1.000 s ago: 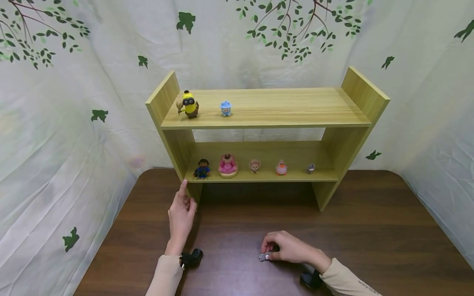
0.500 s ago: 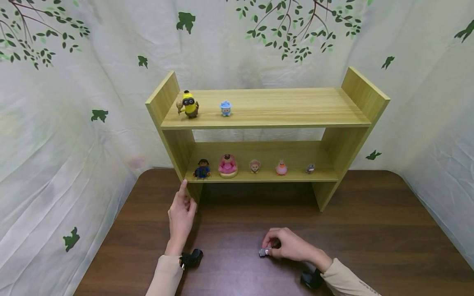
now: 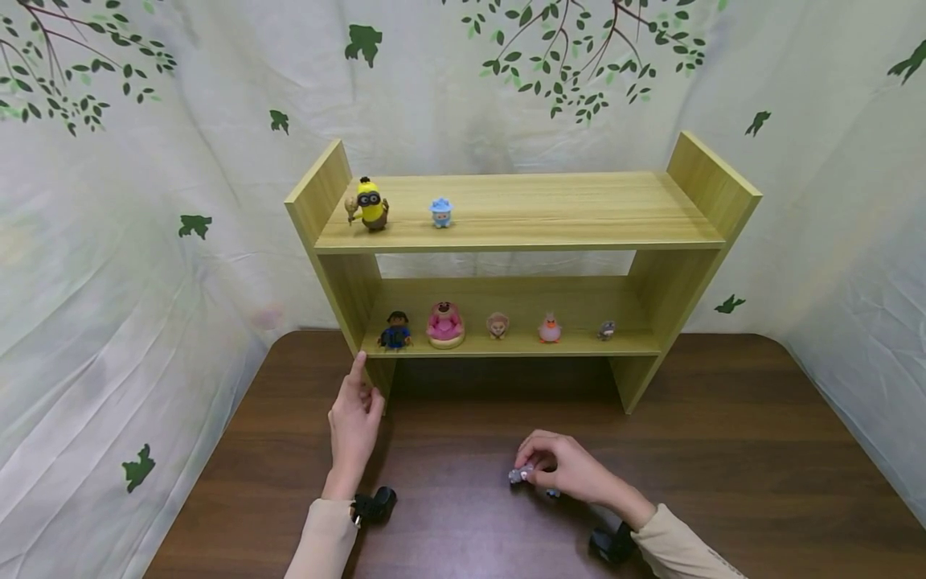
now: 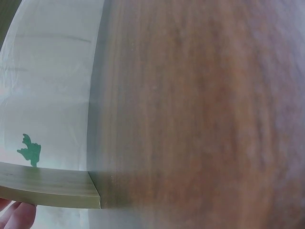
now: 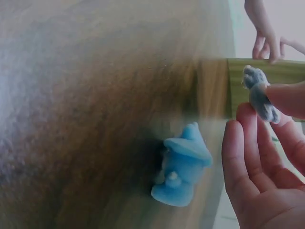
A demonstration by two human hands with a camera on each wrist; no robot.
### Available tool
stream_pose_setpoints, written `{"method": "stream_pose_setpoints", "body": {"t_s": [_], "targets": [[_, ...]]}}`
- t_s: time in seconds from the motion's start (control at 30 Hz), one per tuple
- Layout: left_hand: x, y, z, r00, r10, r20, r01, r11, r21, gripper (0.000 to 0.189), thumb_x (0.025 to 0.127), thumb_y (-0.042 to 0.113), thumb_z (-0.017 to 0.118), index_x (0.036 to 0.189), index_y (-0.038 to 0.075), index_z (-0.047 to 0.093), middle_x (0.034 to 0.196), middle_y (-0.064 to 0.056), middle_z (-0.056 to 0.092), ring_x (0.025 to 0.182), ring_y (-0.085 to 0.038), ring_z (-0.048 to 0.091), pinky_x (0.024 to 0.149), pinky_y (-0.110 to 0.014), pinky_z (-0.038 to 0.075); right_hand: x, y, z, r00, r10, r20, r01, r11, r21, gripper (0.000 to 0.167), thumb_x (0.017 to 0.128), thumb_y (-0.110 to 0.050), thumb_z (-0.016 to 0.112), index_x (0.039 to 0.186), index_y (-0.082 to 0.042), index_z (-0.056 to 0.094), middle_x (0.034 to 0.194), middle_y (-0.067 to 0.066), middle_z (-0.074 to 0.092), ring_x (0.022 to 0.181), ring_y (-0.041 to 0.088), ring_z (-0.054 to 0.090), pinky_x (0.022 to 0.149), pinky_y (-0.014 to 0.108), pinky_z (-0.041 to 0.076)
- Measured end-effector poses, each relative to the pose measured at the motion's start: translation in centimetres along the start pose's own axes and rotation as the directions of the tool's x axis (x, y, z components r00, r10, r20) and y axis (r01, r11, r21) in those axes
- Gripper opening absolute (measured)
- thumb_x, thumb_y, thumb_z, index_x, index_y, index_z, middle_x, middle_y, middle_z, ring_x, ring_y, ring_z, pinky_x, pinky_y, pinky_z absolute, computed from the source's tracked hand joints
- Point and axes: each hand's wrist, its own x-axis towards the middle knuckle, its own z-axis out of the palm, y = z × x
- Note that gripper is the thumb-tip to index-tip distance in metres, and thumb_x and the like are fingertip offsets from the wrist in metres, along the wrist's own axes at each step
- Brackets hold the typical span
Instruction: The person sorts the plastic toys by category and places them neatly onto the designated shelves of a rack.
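Observation:
My right hand pinches a small grey figurine between thumb and fingertips, just above the table. In the right wrist view the grey figurine is tilted, its lower end by the fingers. A small blue figurine with a pointed, brimmed hat is on the table beside this hand; in the head view only a bit of the blue figurine shows below the wrist. My left hand touches the lower left side of the wooden shelf, index finger extended. Only some fingertips show in the left wrist view.
On the upper board stand a yellow Minion figure and a blue-hatted figurine. Along the lower board are a blue-clothed figure, a pink bear, a round-faced figurine, a pink duck and a tiny grey figurine.
My right hand has lifted the grey figurine and moved it slightly forward, towards the shelf. The small blue figurine now shows below the hand. My left hand has stayed in place.

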Motion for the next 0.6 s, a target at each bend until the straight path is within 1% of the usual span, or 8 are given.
{"method": "stream_pose_setpoints", "body": {"t_s": [0.17,0.37,0.6], "targets": [[0.0,0.0,0.0,1.000,0.014,-0.007,-0.014,1.000,0.001,0.082,0.082,-0.015,0.057,0.148,0.026,0.033,0.079,-0.009,0.046,0.060,-0.016,0.042,0.053,-0.035,0.037,0.0,-0.2,-0.4,1.000,0.003,-0.023,-0.003,1.000,0.011,0.012,0.085,0.001,0.065,0.094,-0.007,0.068,0.090,-0.001,0.066,0.081,0.011,0.061,0.072,0.027,0.052],[0.1,-0.1,0.0,1.000,0.019,-0.011,-0.019,1.000,0.000,0.082,0.081,-0.015,0.057,0.148,0.026,0.033,0.080,-0.009,0.047,0.061,-0.016,0.042,0.053,-0.036,0.037,0.1,-0.1,-1.0,0.998,-0.019,-0.055,0.020,1.000,0.022,0.008,0.089,-0.004,0.064,0.096,-0.007,0.068,0.092,0.000,0.067,0.083,0.011,0.062,0.074,0.029,0.052],[0.0,0.0,0.0,1.000,0.010,-0.003,-0.010,1.000,0.002,0.082,0.082,-0.015,0.057,0.148,0.026,0.033,0.080,-0.009,0.047,0.061,-0.017,0.042,0.053,-0.037,0.038,0.1,-0.6,-1.6,0.993,-0.067,-0.097,0.068,0.998,0.010,0.011,0.090,-0.005,0.063,0.099,-0.008,0.068,0.097,0.003,0.066,0.085,0.013,0.062,0.076,0.031,0.052]]}}
